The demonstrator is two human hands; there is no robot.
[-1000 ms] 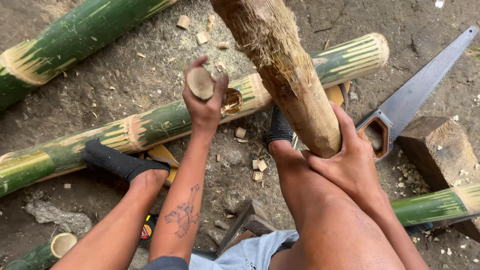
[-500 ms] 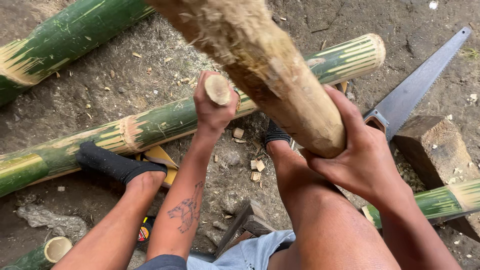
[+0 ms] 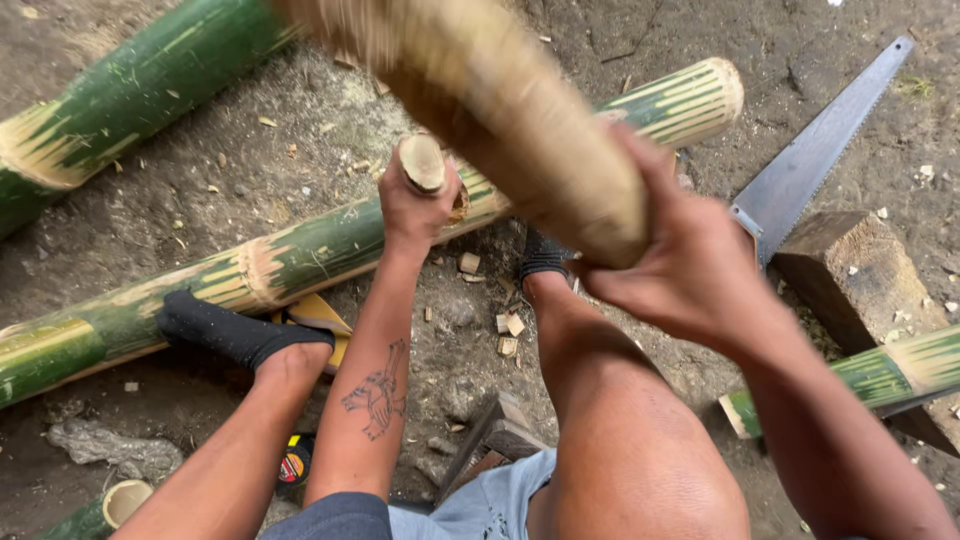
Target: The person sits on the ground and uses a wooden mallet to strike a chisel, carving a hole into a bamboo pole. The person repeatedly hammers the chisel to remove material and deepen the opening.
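— Swinging that thick, pale, rough-barked wooden club [image 3: 520, 120] again, is the person? It is blurring across the top of the view.

— Yes. The right hand [image 3: 690, 270] is wrapping its fingers tight around the club's lower end, and the heavy end is now reaching up and away from that grip. A second ago it was hanging much steeper, nearer the knee; now it is lying flatter and crossing above the other fist, so I judge a blow is being wound up or driven.

— And the left hand [image 3: 415, 205]?

— Clenching closed round a short round wooden handle [image 3: 423, 162], whose pale cut end is sticking up out of the fist. What is below the fist is hidden, though it is pressing down right at the long green and yellow striped bamboo pole [image 3: 330, 245]. That fist is sitting a little higher and farther out than before.

— The pole is staying put?

— It is lying on the dirt just beyond the left grip, with a foot in a black sock [image 3: 235, 335] braced against its near side. Pale wood chips [image 3: 510, 325] are lying between the feet, below both grips. A steel handsaw [image 3: 820, 160] is resting off to the outside of the right grip, beside a wooden block [image 3: 850, 270].
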